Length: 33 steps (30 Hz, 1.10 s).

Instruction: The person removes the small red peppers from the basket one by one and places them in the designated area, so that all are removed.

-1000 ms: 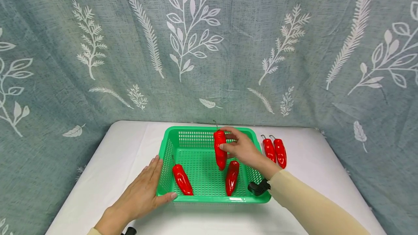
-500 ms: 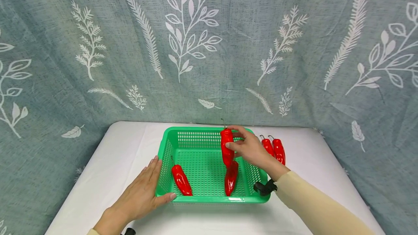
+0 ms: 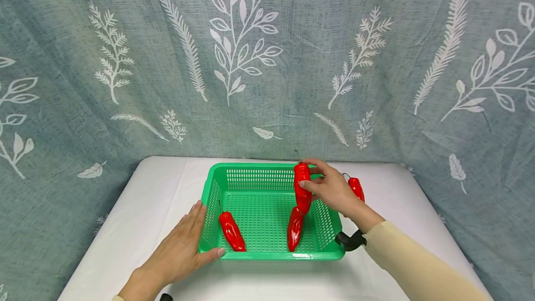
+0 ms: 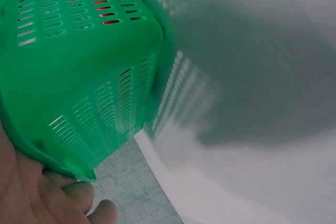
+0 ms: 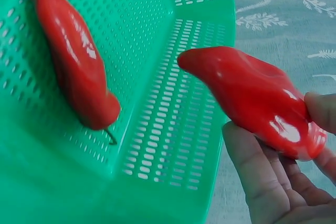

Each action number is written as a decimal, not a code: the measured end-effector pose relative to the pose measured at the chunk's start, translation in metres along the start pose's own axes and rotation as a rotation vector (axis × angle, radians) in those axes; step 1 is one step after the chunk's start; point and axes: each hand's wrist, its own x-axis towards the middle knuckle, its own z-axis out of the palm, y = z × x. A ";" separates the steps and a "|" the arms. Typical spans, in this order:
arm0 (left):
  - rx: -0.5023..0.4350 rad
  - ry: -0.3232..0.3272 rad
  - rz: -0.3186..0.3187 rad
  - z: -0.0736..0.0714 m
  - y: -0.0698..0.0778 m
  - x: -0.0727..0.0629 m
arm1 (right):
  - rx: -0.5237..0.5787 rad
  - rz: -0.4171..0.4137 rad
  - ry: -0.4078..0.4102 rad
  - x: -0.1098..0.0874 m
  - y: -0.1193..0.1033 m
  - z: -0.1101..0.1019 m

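A glossy red chili pepper (image 3: 303,187) with a thin stem is pinched in my right hand (image 3: 334,189), raised over the right part of the green plastic basket (image 3: 276,255). The right wrist view shows the thumb and fingers around this held pepper (image 5: 252,95). My left hand (image 3: 179,240) touches the basket's near left corner, fingers straight along the left side and thumb on the front rim. Inside the basket lie a left pepper (image 3: 232,231) and a right pepper (image 3: 295,229); the held one overlaps the latter's top in the head view.
On the white table (image 3: 401,217), to the right of the basket, lies another red pepper (image 3: 356,188), partly hidden by my right hand. A grey-green curtain (image 3: 267,124) with white leaf prints hangs behind the table.
My right hand has moved right with the held pepper, from the basket's middle towards its right side. It now hides one of the two peppers on the table. The left hand stays in place.
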 end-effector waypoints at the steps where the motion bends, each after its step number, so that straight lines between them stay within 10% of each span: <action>1: 0.000 0.000 0.000 0.000 0.000 0.000 | -0.005 0.003 0.001 -0.001 0.000 -0.002; 33: 0.025 0.017 0.007 0.000 0.001 0.000 | -0.358 0.028 0.171 -0.019 0.020 -0.076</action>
